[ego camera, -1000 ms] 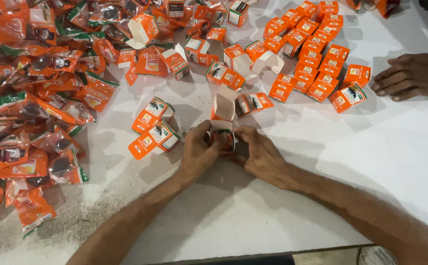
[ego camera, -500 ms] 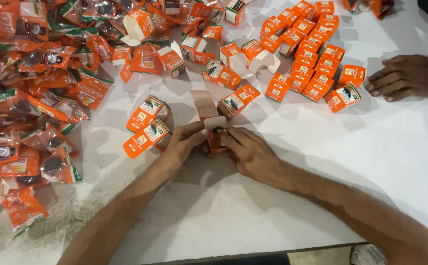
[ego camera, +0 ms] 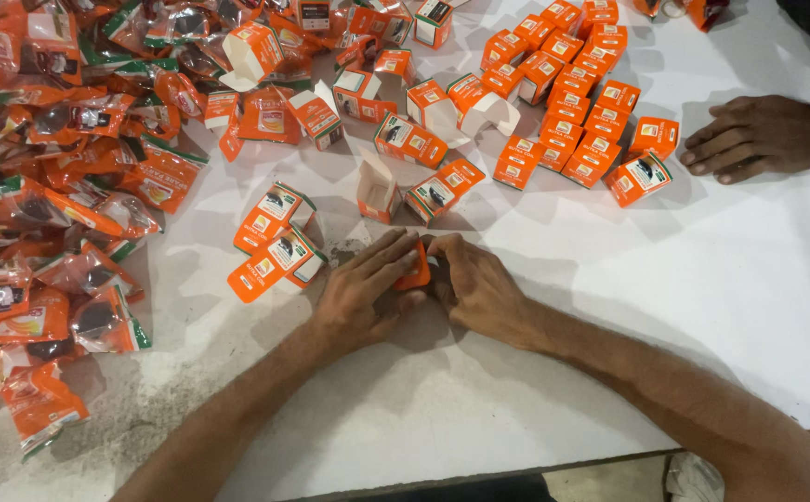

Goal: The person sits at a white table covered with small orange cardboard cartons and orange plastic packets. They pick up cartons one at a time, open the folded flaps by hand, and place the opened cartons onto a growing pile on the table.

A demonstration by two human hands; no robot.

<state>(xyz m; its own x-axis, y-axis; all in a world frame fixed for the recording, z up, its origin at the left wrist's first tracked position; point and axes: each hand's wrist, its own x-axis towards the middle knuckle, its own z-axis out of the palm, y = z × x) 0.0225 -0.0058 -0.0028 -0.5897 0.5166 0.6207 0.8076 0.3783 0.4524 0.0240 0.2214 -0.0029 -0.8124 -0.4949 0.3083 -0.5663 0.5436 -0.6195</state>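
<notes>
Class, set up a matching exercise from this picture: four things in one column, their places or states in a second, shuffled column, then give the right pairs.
Things
1. small orange box
2. co-worker's hand
3. plastic pouches
4. open-topped box

Places or states
A. heaped along the table's left side
B. resting flat on the white table, upper right
C. pressed between the left hand and right hand
D. standing just beyond the two hands, flap up

Pairs: 1-C, 2-B, 3-A, 4-D

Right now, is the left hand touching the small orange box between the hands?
Touching. The head view shows the left hand with its fingers pressed on the small orange box.
</notes>
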